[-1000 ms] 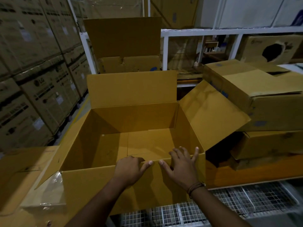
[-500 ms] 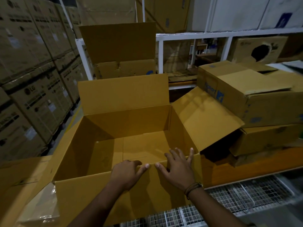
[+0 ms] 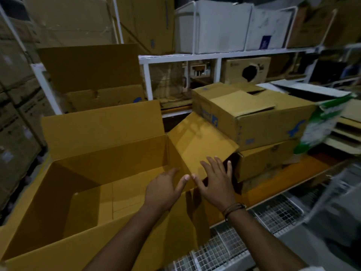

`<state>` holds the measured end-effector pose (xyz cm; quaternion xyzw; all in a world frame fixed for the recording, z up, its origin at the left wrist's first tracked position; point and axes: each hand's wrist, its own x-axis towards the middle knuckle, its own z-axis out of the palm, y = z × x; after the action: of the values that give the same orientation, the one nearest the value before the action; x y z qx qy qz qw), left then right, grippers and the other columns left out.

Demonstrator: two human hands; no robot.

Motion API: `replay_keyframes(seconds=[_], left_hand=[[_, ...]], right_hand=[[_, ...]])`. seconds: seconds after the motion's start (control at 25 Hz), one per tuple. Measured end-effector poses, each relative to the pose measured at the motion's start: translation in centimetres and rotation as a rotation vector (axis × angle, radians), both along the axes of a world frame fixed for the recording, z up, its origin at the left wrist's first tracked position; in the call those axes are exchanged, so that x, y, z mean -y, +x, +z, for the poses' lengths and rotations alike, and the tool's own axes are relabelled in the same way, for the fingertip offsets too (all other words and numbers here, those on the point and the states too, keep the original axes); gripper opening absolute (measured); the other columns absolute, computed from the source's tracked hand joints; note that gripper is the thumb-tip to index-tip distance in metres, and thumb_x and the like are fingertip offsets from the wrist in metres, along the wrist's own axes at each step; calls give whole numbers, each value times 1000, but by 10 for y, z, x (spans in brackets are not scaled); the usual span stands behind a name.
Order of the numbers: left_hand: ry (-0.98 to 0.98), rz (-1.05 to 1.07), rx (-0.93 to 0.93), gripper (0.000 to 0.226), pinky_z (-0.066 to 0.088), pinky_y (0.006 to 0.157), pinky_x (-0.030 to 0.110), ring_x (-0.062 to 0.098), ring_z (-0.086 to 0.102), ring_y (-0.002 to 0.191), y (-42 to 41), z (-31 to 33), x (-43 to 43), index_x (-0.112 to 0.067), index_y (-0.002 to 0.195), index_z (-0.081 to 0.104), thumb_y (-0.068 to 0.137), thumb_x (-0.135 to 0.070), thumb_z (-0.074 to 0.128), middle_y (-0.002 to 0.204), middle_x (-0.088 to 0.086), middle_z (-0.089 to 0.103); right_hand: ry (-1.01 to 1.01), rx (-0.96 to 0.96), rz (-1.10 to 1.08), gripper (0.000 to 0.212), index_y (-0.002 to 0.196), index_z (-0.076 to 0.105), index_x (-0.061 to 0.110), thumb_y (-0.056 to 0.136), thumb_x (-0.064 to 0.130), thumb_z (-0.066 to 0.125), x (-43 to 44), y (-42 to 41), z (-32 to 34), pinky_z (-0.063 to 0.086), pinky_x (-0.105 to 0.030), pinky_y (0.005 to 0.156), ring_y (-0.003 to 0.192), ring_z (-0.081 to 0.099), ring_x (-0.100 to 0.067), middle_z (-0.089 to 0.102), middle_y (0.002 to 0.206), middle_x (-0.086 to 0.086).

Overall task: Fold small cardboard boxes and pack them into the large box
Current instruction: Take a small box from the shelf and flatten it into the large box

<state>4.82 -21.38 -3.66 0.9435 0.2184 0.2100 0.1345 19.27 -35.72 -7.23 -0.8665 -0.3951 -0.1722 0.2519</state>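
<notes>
The large open cardboard box (image 3: 58,227) fills the lower left, its inside bare and its four flaps standing out. My left hand (image 3: 162,189) hovers over the box's near right corner, fingers loosely spread and holding nothing. Beside it, my right hand (image 3: 216,182) lies flat with spread fingers on the lower end of the right flap (image 3: 197,139). A cord bracelet circles my right wrist. To the right, two smaller closed cardboard boxes are stacked: the upper box (image 3: 254,118) with blue print, the lower box (image 3: 263,161) under it.
A white metal rack (image 3: 195,55) with more cartons stands behind. Stacked cartons (image 3: 17,106) wall off the left. A green and white carton (image 3: 324,122) leans at the right. Below my arms runs a wire mesh surface (image 3: 224,249) and an orange ledge (image 3: 277,182).
The view has swung to the right and both hands have shifted right along the box's near edge. My right hand has moved from the near wall onto the right flap.
</notes>
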Motion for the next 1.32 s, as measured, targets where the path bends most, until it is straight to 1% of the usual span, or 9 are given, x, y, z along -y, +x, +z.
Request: replay_keyframes(seconds=[0.16, 0.36, 0.56, 0.64, 0.76, 0.84, 1.0, 1.12, 1.32], left_hand=[[-21, -119, 58, 72, 54, 69, 31, 17, 67, 102, 62, 25, 54, -31, 152, 44, 97, -76, 33, 134, -2, 65], [-6, -173, 101, 67, 51, 72, 31, 19, 65, 109, 130, 37, 101, -27, 152, 42, 99, -69, 42, 134, -1, 64], [-88, -131, 67, 73, 55, 93, 42, 26, 55, 130, 180, 45, 111, -19, 159, 31, 101, -58, 51, 155, 4, 47], [-131, -127, 10, 70, 54, 97, 45, 28, 53, 132, 187, 42, 109, -20, 158, 31, 100, -52, 54, 155, 3, 45], [-146, -177, -38, 53, 54, 89, 46, 28, 55, 118, 188, 33, 110, -20, 144, 41, 99, -44, 57, 140, 3, 52], [-124, -183, -42, 47, 53, 88, 45, 27, 54, 114, 188, 32, 109, -18, 138, 44, 100, -42, 57, 134, 4, 52], [-102, -186, -69, 53, 53, 95, 47, 31, 53, 122, 190, 32, 103, -17, 148, 38, 102, -38, 55, 143, 5, 48], [-95, -207, -88, 59, 50, 100, 49, 32, 50, 129, 191, 28, 97, -19, 156, 32, 103, -33, 54, 155, 4, 41], [-35, -225, -147, 56, 49, 104, 47, 32, 48, 133, 192, 22, 90, -23, 156, 36, 103, -26, 54, 158, 1, 41]], right_hand=[[78, -38, -102, 70, 144, 52, 24, 95, 71, 33, 58, 54, 23, 10, -62, 123, 154, 21, -27, 39, 160, -4], [110, -110, -151, 64, 152, 40, 23, 99, 56, 52, 94, 105, 56, 20, -58, 122, 156, 11, -28, 24, 167, -5], [135, -136, -161, 71, 156, 33, 22, 97, 52, 57, 95, 144, 93, 27, -60, 119, 156, 9, -32, 18, 169, -7], [83, -92, -161, 74, 157, 29, 24, 96, 56, 55, 86, 153, 106, 23, -63, 120, 156, 4, -34, 13, 170, -6], [8, -5, -134, 78, 158, 27, 27, 94, 63, 53, 61, 162, 128, 12, -69, 119, 156, -4, -38, 9, 170, -7], [-55, -42, -139, 83, 158, 25, 29, 91, 70, 52, 45, 168, 138, 9, -74, 117, 155, -8, -40, 7, 170, -6], [-157, -60, -200, 85, 155, 26, 29, 87, 73, 55, 32, 173, 131, 23, -79, 108, 154, -4, -44, 16, 167, -7], [-175, 46, -237, 77, 152, 31, 27, 89, 64, 57, 38, 170, 124, 41, -72, 101, 151, 8, -47, 27, 161, -10], [-80, 79, -272, 62, 141, 43, 25, 90, 59, 53, 58, 174, 121, 49, -65, 93, 146, 22, -44, 41, 150, -9]])
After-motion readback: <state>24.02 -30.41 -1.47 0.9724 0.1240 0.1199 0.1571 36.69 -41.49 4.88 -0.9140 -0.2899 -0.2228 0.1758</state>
